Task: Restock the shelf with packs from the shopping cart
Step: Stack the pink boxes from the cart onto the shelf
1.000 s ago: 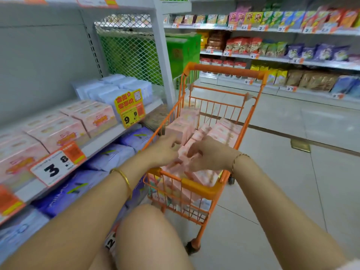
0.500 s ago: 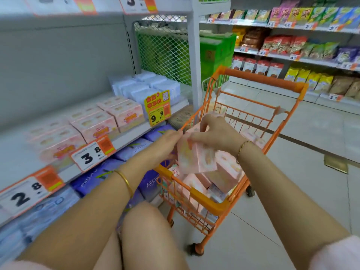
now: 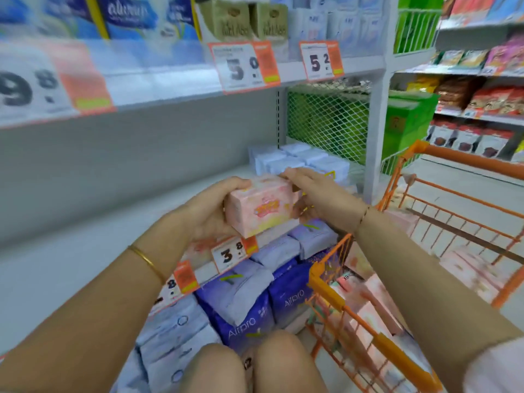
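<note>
Clearly the placing step is in hand: one pink pack [image 3: 259, 211] is out of the shopping cart [image 3: 465, 161] and held up in front of the middle shelf [image 3: 107, 228], at about its front edge and not yet set down. The left hand [image 3: 208, 212] cups the pack's left end, curled round it. The right hand [image 3: 319, 198] grips the right end, with upper fingers laid along the top rear edge and lower fingers tucked at the near corner. Both hands are thus grasping the same pack, and neither is free. Both forearms reach forward and slightly left from the body, wrists roughly level. The pack lies lengthwise between them with its printed face toward the camera. The cart stands just beside the right arm.

Next, I judge, the pack needs to go forward and down onto the bare grey stretch of shelf. That spot is left of the pale packs [image 3: 300, 161] stacked at the back right and above the price tag [image 3: 229, 255] marked 3.8. It should land flat and square to the edge. Other pink packs [image 3: 377, 310] lie in the cart, so much of the restocking looks undone. Purple packs [image 3: 249, 310] fill the shelf below and play no part.
</note>
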Demonstrator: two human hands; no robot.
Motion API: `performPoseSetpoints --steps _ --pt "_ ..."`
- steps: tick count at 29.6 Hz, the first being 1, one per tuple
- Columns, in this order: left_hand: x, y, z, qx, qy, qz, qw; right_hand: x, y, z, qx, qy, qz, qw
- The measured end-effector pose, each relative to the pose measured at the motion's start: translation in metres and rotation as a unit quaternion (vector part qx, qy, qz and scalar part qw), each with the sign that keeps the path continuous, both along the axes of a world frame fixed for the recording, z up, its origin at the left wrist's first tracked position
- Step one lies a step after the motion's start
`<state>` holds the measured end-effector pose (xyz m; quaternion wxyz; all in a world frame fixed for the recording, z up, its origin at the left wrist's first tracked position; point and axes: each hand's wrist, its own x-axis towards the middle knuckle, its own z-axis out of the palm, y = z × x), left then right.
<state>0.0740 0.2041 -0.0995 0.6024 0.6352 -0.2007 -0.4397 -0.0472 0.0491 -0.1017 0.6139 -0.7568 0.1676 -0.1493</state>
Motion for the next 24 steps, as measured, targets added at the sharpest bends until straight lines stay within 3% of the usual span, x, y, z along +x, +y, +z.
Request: performPoseSetpoints --steps 10,13,19,24 --pt "0.066 0.052 0.024 -0.018 -0.043 0.049 0.998 0.076 0.034 0.011 -0.042 -0.046 0.11 0.992" --pt "0.088 0.059 0.028 -0.016 -0.138 0.047 0.989 0.101 0.039 0.011 -0.05 -0.065 0.087 0.993" --pt "0.127 0.063 0.024 0.001 -0.34 0.118 0.933 0.144 0.05 0.001 -0.109 -0.085 0.036 0.99" --pt "0.161 0.06 -0.012 0.02 -0.31 0.233 0.922 0.151 0.047 -0.023 -0.07 -0.076 -0.033 0.994"
